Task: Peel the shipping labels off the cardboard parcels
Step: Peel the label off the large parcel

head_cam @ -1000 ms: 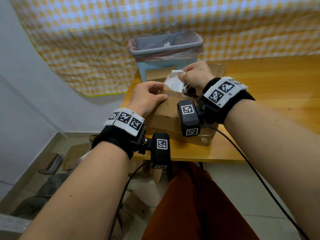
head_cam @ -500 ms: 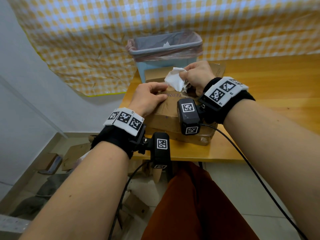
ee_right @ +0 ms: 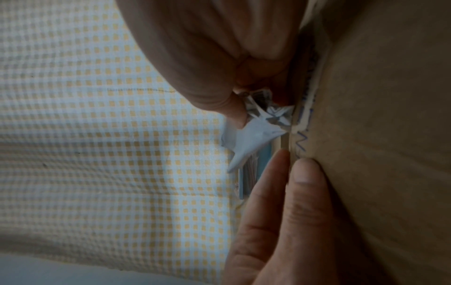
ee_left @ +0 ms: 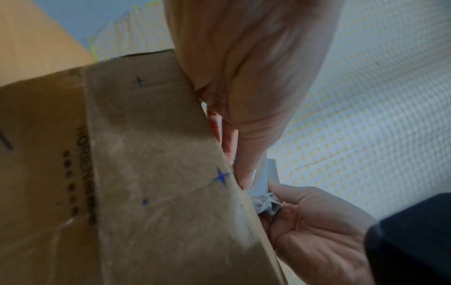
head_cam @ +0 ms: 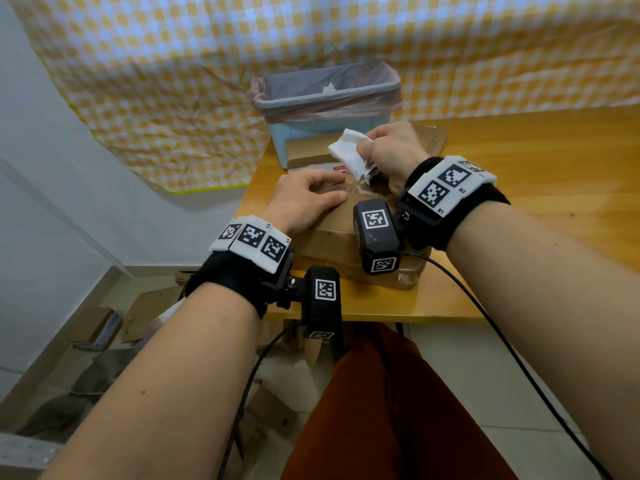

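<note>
A brown cardboard parcel [head_cam: 332,233] lies on the near left corner of the wooden table [head_cam: 519,161]. My left hand [head_cam: 304,199] rests flat on the parcel's top, fingers straight, holding it down. My right hand [head_cam: 388,154] pinches a crumpled white shipping label [head_cam: 349,155], mostly lifted, with its lower end still at the parcel's top. In the right wrist view the label [ee_right: 253,131] is bunched between thumb and fingers beside the cardboard [ee_right: 378,135]. The left wrist view shows the parcel's side [ee_left: 151,164] with blue star marks.
A second flat cardboard parcel [head_cam: 429,140] lies behind the first. A blue waste bin [head_cam: 329,109] with a plastic liner stands at the table's far left edge. A yellow checked cloth [head_cam: 207,81] hangs behind. Cardboard scraps [head_cam: 145,306] lie on the floor at left.
My right hand has pulled the label up and away from the parcel, lifting more of it. My left hand has stayed pressed on the parcel's top.
</note>
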